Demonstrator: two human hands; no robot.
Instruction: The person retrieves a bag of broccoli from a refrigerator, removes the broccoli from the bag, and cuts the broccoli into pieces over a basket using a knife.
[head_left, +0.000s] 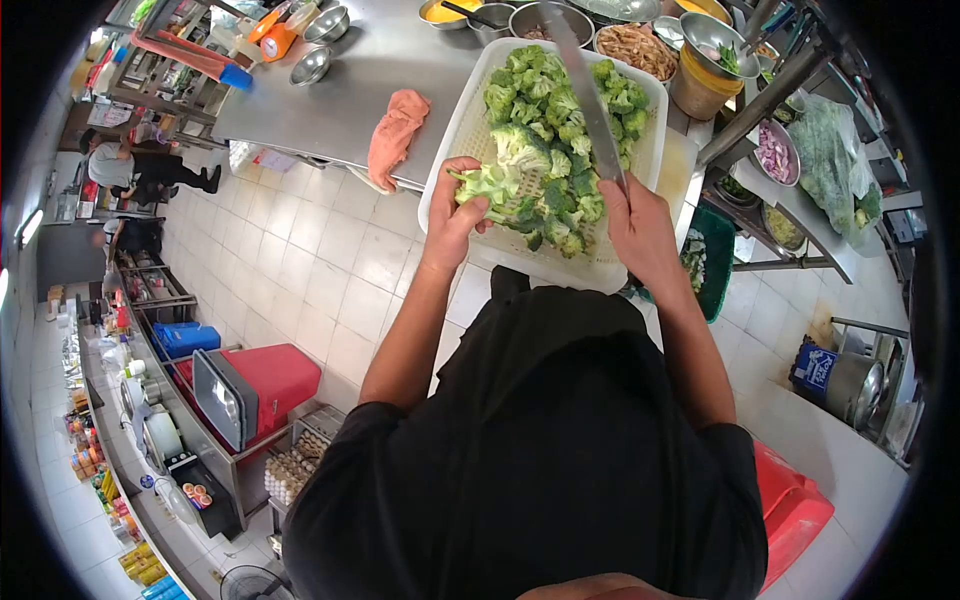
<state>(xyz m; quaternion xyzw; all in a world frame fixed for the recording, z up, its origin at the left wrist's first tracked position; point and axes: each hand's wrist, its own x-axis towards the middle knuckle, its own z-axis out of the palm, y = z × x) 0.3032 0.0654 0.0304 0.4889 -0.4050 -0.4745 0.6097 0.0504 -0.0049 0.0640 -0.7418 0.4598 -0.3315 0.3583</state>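
My left hand (458, 212) is closed round the stalk of a broccoli head (515, 160), above the near left part of a white basket (652, 150). Cut broccoli florets (535, 85) are heaped in that basket. In my right hand (640, 225) is the handle of a large knife (592, 100), its blade pointing away from me over the florets. The blade is to the right of the broccoli head and apart from it. A pink cloth (398, 135) lies on the steel table (350, 75) left of the basket.
Bowls of food, including shredded brown pieces (636, 50), line the table's far side. Right of the basket are stacked containers (705, 85), a metal post (770, 105) and a green crate (712, 250) lower down. A person (125, 165) stands far off at the left.
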